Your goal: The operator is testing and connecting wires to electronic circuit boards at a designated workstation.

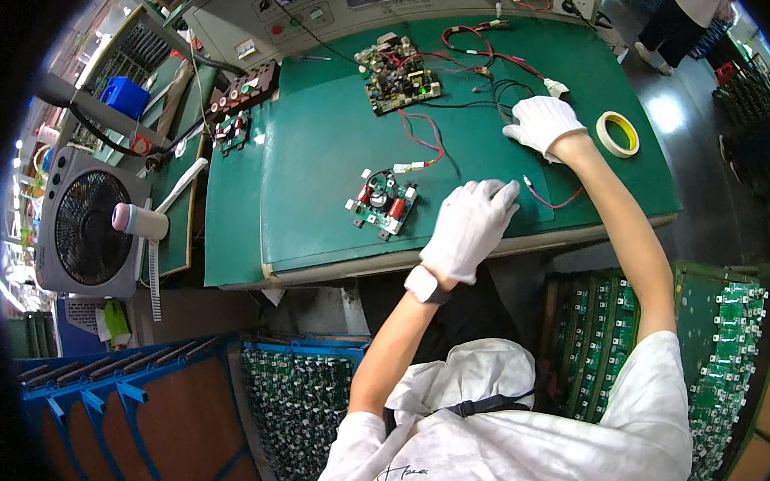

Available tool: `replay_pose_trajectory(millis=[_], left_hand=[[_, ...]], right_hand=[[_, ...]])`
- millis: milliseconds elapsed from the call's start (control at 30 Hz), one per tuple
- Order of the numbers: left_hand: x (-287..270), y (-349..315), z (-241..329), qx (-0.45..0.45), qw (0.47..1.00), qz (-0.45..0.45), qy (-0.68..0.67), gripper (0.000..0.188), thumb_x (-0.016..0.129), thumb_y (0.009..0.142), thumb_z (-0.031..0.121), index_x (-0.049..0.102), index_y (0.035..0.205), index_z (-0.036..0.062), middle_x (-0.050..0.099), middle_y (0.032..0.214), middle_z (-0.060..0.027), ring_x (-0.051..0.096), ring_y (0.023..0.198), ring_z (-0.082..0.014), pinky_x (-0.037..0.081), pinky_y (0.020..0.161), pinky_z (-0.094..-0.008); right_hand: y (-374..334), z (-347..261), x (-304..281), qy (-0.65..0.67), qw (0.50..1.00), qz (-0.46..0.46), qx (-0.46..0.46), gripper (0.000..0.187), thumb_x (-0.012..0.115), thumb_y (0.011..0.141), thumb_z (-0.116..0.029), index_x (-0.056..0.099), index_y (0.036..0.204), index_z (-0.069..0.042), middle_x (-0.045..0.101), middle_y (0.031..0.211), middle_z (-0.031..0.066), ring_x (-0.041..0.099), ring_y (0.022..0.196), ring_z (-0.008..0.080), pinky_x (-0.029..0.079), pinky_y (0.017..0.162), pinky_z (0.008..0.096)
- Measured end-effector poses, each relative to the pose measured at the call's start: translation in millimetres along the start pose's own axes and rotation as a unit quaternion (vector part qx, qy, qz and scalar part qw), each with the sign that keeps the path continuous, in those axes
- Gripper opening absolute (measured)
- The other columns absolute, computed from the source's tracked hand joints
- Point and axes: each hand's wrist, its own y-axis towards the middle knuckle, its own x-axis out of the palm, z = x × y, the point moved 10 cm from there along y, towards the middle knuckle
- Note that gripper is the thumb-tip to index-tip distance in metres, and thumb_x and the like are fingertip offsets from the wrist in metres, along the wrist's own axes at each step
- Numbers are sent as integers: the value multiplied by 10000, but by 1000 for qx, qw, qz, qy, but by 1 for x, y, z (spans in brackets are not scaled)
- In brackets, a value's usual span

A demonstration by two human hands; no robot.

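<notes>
My left hand (470, 224), in a white glove, is held over the near edge of the green work mat with nothing visible in it, its fingers loosely bent and slightly apart. Just right of its fingertips lies the end of a thin red wire (542, 200). To its left sits a small green circuit board (382, 202) with red components and a black coil. Farther right, my gloved right hand (544, 125) closes around black cable (500, 93); the glove hides its end. A red lead (435, 140) links the small board's connector toward a larger populated board (397, 75) with a lit green spot.
A tape roll (618, 134) lies at the mat's right. Red cables and a white plug (555, 90) lie behind my right hand. A fan (92, 223) stands left. Racks of boards (296, 403) flank me. A person (684, 30) is at far right.
</notes>
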Motion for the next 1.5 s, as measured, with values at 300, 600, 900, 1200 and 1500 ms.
replay_pose_trajectory(millis=[300,600,900,1200,1500], left_hand=[[-148,-31,-98,-71,990,117,19,353,793,850,132,720,1191,82,723,1125,-138,664,1060,-336,543,908,-417],[-92,-17,-147,-89,990,-19,-108,236,702,957,252,758,1098,72,732,1150,-129,658,1148,-329,518,1000,-418],[-83,-28,-170,-179,961,-13,-208,232,698,974,233,752,1061,25,748,1000,-132,711,907,-260,551,827,-357],[-87,-26,-167,-161,970,6,-184,218,695,973,215,757,1036,17,743,963,-138,714,866,-258,545,799,-350],[-88,-27,-169,-155,972,27,-176,203,721,947,249,776,988,58,740,960,-141,707,888,-325,552,798,-393]], right_hand=[[-51,-135,-87,152,944,184,-228,389,661,959,-466,719,1067,-96,703,1015,124,693,963,305,565,836,439],[-20,-169,-30,192,937,159,-243,322,678,934,-409,745,1037,-111,727,941,131,700,960,319,549,854,447],[-13,-170,-22,292,938,91,-164,261,680,936,-331,745,992,-84,736,950,133,688,935,333,541,831,437],[-13,-170,-23,290,932,110,-187,265,697,935,-334,738,1000,-81,736,915,134,691,874,334,541,771,428],[-17,-169,-26,285,938,119,-157,269,708,928,-337,741,1000,-80,730,907,139,696,887,339,542,778,427]])
